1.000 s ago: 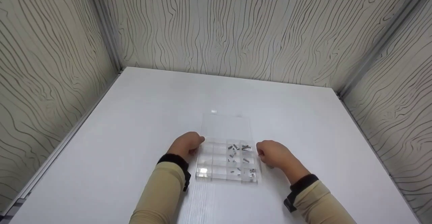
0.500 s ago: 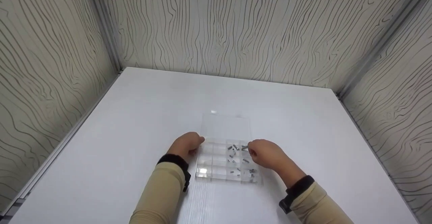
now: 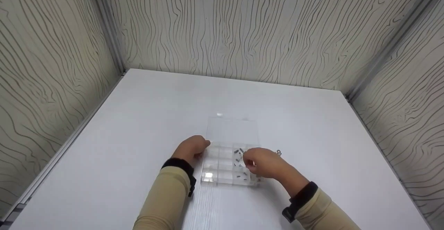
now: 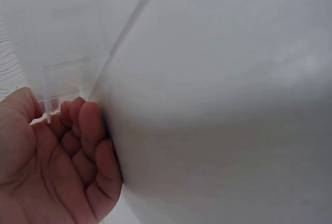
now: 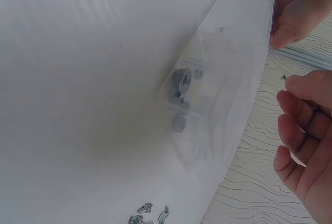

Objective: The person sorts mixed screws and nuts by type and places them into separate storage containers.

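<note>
Head view: a clear compartment box (image 3: pixel 230 167) lies on the white worktop (image 3: pixel 145 119), its lid (image 3: pixel 231 130) folded flat away from the person. The left hand (image 3: pixel 190 149) rests against the box's left edge, fingers curled and touching the rim. The right hand (image 3: pixel 265 162) hovers over the right-hand compartments, fingers bent as if pinching, though what sits between them cannot be told here. Small metal screws (image 3: pixel 238 155) lie in several right and middle compartments, while the left ones look bare; a few loose pieces (image 3: pixel 278 152) sit on the worktop just right of the box (so the sorting seems partly done, with parts left outside).

Left wrist view: the left hand (image 4: pixel 57 156) has its fingers curled, fingertips (image 4: pixel 85 115) against the box's clear wall (image 4: pixel 67 63), steadying it more than clasping it.

Right wrist view: the right hand (image 5: pixel 306 130) shows thumb and forefinger closed on a tiny dark piece (image 5: pixel 284 77), likely a screw, held above the box; nuts (image 5: pixel 182 81) show through the plastic.

A second ago the right hand sat beside the box's right edge; it has since moved in over the compartments, uncovering the loose pieces. The left hand has not shifted.
</note>
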Demonstrator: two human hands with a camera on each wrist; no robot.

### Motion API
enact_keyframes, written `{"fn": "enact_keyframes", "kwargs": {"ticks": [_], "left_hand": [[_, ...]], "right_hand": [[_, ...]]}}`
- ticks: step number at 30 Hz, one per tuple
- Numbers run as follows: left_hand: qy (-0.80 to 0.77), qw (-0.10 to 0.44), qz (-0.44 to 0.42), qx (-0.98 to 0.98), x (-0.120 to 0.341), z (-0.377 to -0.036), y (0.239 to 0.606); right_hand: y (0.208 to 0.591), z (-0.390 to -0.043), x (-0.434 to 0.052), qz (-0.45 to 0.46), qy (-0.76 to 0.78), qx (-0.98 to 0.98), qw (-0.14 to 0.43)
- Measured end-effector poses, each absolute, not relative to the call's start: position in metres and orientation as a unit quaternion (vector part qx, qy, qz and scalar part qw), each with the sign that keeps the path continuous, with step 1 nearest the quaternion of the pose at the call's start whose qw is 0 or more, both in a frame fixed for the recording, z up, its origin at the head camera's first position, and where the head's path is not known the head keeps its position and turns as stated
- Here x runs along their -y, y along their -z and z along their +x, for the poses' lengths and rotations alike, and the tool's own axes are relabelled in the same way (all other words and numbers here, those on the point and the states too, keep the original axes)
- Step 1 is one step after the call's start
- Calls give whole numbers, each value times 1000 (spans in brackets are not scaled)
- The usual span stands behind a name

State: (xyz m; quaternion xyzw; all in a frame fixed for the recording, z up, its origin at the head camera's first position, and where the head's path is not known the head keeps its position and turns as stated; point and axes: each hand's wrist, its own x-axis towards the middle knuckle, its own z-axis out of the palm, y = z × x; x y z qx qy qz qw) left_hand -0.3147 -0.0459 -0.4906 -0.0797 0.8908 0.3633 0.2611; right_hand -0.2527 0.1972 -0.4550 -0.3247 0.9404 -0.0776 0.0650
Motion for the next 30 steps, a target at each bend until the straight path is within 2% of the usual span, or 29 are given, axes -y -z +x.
{"fn": "enact_keyframes", "kwargs": {"ticks": [5, 11, 17, 21, 26, 30], "left_hand": [[-355, 261, -71, -895, 46, -316, 491], [-352, 259, -72, -896, 46, -316, 490], [-355, 265, -81, -893, 45, -316, 490], [-353, 266, -79, -894, 44, -318, 491], [-347, 270, -76, -895, 44, -319, 492], [-333, 271, -64, -901, 44, -318, 490]], "right_hand": [[459, -254, -199, -356, 89, -928, 68], [458, -256, -203, -334, 91, -935, 75], [456, -262, -217, -319, 83, -943, 41], [456, -267, -231, -283, 80, -955, 35], [462, -273, -248, -204, 61, -975, 68], [471, -278, -260, -177, 39, -980, 87]]}}
